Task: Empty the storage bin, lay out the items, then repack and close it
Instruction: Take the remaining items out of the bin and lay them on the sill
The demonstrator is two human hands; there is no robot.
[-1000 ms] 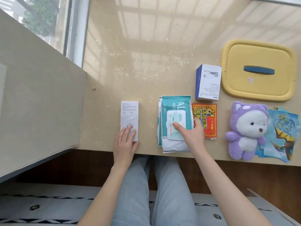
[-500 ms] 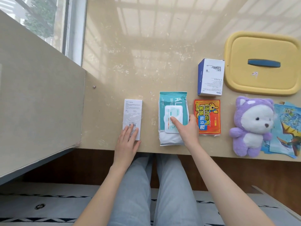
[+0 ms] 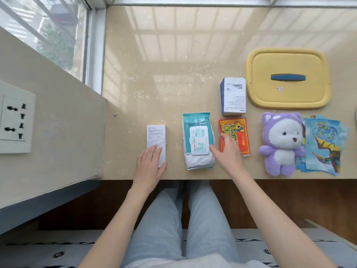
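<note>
Now the left hand rests straight fingers on the near end of a slim white cardboard box on the beige table. The right hand, loosely spread and gripping nothing, lies over a red printed foil packet, with its thumb touching the teal-and-white wipes pack. A yellow plastic bin lid lies at the far right.

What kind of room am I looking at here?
Probably a home, at a wide beige stone sill beside a glass window. A white wall socket plate and a purple-and-white plush bear suggest a lived-in room, not a workshop.
</note>
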